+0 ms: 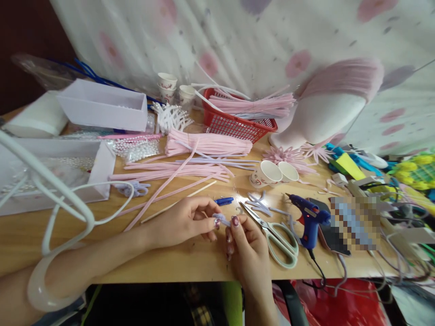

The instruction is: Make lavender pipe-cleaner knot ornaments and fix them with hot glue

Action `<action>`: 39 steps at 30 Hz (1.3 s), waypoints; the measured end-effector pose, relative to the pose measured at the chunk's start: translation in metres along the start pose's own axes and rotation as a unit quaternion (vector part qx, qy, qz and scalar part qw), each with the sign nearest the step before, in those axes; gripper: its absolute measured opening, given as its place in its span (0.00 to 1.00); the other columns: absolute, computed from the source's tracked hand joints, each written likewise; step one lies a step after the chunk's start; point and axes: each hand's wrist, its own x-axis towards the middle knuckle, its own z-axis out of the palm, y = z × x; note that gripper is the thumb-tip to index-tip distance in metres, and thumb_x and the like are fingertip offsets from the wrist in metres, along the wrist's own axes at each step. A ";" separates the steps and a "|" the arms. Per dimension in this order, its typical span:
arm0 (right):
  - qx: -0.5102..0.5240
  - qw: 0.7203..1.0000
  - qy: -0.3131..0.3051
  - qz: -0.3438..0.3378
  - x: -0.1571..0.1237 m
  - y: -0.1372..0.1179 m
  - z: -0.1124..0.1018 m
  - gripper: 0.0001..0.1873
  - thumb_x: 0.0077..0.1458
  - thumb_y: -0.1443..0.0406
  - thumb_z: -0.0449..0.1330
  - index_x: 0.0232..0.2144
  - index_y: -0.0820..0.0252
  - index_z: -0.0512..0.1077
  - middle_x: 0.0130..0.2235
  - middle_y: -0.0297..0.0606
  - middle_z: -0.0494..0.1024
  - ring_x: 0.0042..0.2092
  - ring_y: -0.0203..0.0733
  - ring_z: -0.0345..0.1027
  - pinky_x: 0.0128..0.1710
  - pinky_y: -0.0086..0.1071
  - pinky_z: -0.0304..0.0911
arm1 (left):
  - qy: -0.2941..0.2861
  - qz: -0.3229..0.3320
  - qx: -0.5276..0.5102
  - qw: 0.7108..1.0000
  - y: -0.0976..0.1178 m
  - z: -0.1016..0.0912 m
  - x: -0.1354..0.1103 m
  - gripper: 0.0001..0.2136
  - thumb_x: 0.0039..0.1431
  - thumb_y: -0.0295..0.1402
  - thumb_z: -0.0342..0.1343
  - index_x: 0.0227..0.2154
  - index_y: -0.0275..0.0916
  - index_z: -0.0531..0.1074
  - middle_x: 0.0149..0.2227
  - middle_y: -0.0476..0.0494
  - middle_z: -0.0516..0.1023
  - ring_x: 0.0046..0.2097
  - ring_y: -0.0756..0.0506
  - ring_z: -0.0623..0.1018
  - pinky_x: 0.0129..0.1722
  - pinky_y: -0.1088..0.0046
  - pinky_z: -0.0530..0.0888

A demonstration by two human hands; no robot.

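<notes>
Close to the table's front edge, my left hand [190, 219] pinches a small, coiled piece of lavender pipe cleaner [222, 218] between thumb and fingers. My right hand [249, 246] closes on the other end of the same piece. Its exact shape is partly hidden by the fingertips. Just right of my right hand lie scissors [280, 240] with pale green handles. Behind my hands are a blue pen [224, 201] and short lavender pipe cleaner pieces [260, 203]. A blue hot glue gun [309, 217] rests farther right, with a small red light showing.
Pink pipe cleaners [210, 143] lie in bundles behind, before a red basket [234, 124]. Paper cups [267, 174] stand mid-table. White boxes [102, 104] and a white cable or tube [68, 194] occupy the left. A white mannequin head [326, 113], phone [335, 235] and cords are at right.
</notes>
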 end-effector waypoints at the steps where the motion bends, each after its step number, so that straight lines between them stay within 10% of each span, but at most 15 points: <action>1: -0.002 1.000 0.002 -0.005 0.000 -0.001 0.001 0.23 0.55 0.48 0.68 0.27 0.59 0.68 0.18 0.24 0.67 0.17 0.26 0.54 0.17 0.20 0.51 | -0.001 -0.002 -0.002 1.000 0.001 0.000 0.000 0.08 0.59 0.34 0.58 0.39 0.36 0.72 0.33 0.50 0.77 0.33 0.49 0.78 0.39 0.71 0.74; 39: -0.102 0.992 0.024 -0.069 0.006 -0.012 0.008 0.24 0.51 0.48 0.71 0.23 0.59 0.69 0.15 0.25 0.65 0.17 0.27 0.53 0.17 0.22 0.50 | -0.005 -0.036 -0.010 0.999 0.004 0.000 0.001 0.08 0.57 0.36 0.63 0.32 0.35 0.79 0.25 0.49 0.78 0.26 0.50 0.78 0.30 0.75 0.75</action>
